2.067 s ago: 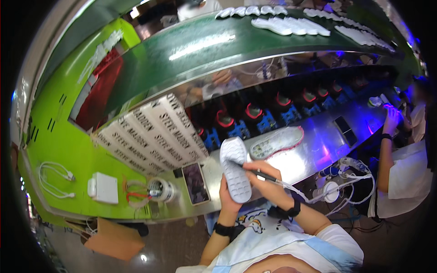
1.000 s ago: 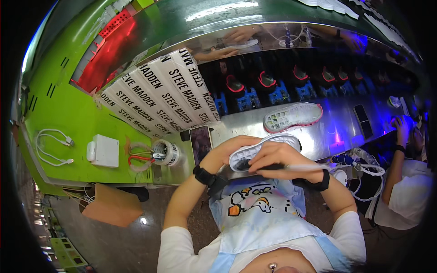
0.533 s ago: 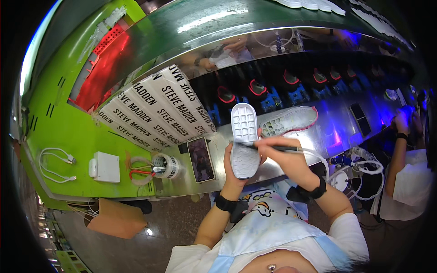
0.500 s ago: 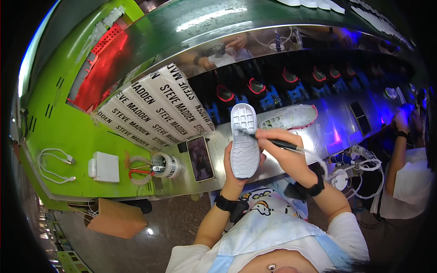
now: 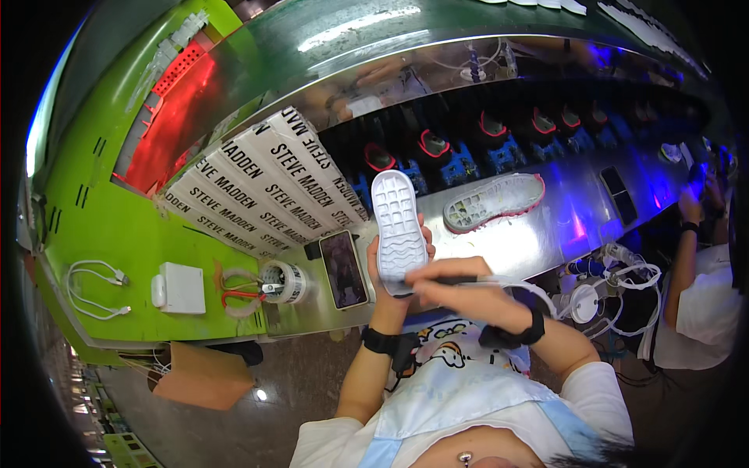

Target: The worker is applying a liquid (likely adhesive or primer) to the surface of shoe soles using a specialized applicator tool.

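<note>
A white shoe sole (image 5: 398,214) with a square grid at one end and wavy ridges at the other stands raised above the bench. My left hand (image 5: 386,300) is closed around its lower part, thumb on one side and fingers on the other. At the sole's lower end is my right hand (image 5: 468,300), closed on a black pen-like tool (image 5: 466,279) with a pale tube (image 5: 538,295) trailing from it. The tool's tip is hidden behind my blurred fingers. To the right, a second sole-shaped piece (image 5: 495,203), pale with a pink-red edge, lies on the metal bench (image 5: 562,218).
Shoes with red collars (image 5: 434,144) line the dark channel behind the bench. Left of my hands are a phone (image 5: 343,269), a round container with tools (image 5: 287,282), a wrapped carton (image 5: 265,183) and a white box (image 5: 181,288). A co-worker's arm (image 5: 679,265) shows far right.
The sole in my left hand has shifted left and tilted slightly. My right hand has moved with the tool from the grid end down to the sole's lower end.
</note>
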Tool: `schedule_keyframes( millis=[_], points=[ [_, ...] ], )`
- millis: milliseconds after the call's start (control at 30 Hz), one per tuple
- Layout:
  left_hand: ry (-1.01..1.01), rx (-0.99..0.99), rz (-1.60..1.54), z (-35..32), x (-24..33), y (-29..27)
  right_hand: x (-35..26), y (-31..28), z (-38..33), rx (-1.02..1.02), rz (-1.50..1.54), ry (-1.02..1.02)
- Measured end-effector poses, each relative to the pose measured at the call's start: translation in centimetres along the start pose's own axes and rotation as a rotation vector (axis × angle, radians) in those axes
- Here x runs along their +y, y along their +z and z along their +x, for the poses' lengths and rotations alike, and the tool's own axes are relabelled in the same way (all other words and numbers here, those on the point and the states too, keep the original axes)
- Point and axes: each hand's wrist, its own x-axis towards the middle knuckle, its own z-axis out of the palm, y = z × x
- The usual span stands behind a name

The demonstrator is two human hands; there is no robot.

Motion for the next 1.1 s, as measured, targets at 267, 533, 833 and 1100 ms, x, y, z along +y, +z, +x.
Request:
schedule_keyframes(
  millis=[267, 533, 833, 1100],
  points=[
    [-0.034, 0.019, 0.471, 0.5, 1.2, 1.1, 1.3, -1.3, 0.9, 0.068, 0.069, -0.03],
    [-0.349, -0.095, 0.568, 1.9, 2.6, 2.1, -0.3, -2.7, 1.4, -0.202, -0.365, -0.498],
    [-0.734, 0.155, 0.952, 3.7, 3.0, 4.0, -1.6, -4.6, -0.3, -0.4, -0.612, -0.368],
    [-0.748, 0.131, 1.394, 4.5, 2.3, 5.0, -0.4, -8.2, -1.3, -0.317, -0.592, -0.302]
  ],
)
